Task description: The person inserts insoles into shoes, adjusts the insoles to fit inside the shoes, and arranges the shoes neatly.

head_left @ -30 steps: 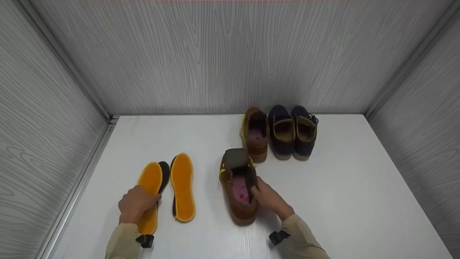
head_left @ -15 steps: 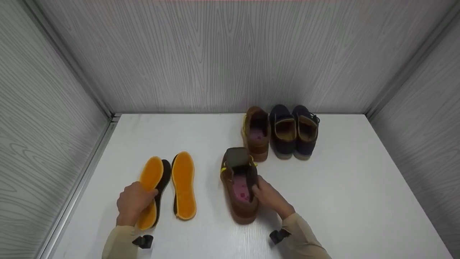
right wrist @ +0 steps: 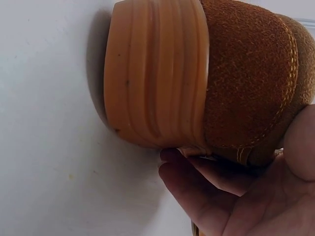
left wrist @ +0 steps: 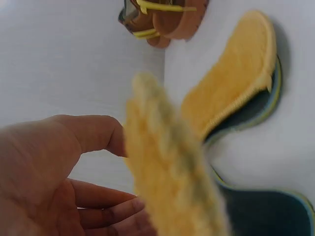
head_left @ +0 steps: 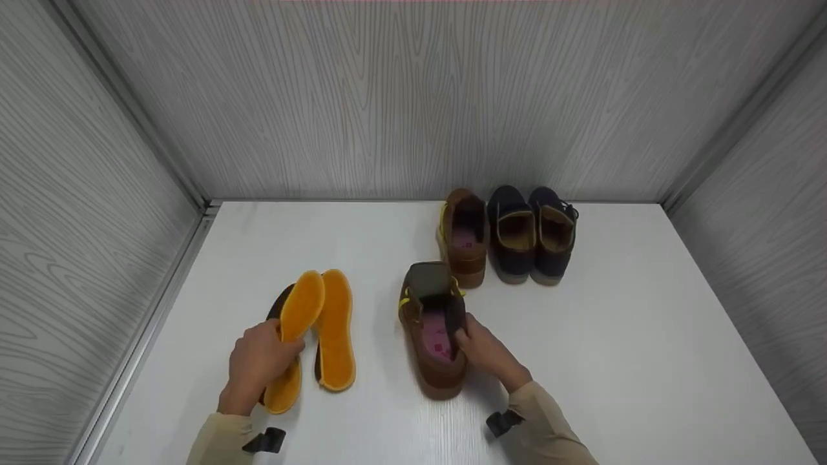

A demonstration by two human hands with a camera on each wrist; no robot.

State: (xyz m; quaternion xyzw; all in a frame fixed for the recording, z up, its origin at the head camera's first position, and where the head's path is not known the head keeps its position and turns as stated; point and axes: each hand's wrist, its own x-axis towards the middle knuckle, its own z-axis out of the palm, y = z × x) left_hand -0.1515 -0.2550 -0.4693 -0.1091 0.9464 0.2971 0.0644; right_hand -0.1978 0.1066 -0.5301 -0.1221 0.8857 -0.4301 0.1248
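My left hand [head_left: 261, 358] pinches a fuzzy yellow insole [head_left: 303, 303] between thumb and fingers. In the left wrist view this insole is raised on edge, above a dark insole [left wrist: 266, 211] lying on the table. To its right lies another yellow insole [head_left: 337, 361], with a second dark insole [left wrist: 246, 115] showing beneath it. My right hand [head_left: 488, 352] grips the right side of a brown shoe [head_left: 442, 382], thumb inside the collar. That shoe has a pink inside, yellow laces and its tongue folded forward. The right wrist view shows its heel [right wrist: 246, 83], with fingertips beneath the side.
A second brown shoe [head_left: 466, 268] stands behind, toe toward the back wall [head_left: 387, 97]. Beside it are two navy shoes, a left one [head_left: 513, 265] and a right one [head_left: 549, 268]. Grey wood-grain panels enclose the white table [head_left: 646, 361] at the back and sides.
My left hand has lifted the yellow insole off the dark one and moved it right, its front now overlapping the other yellow insole in the head view. The right hand keeps its hold.
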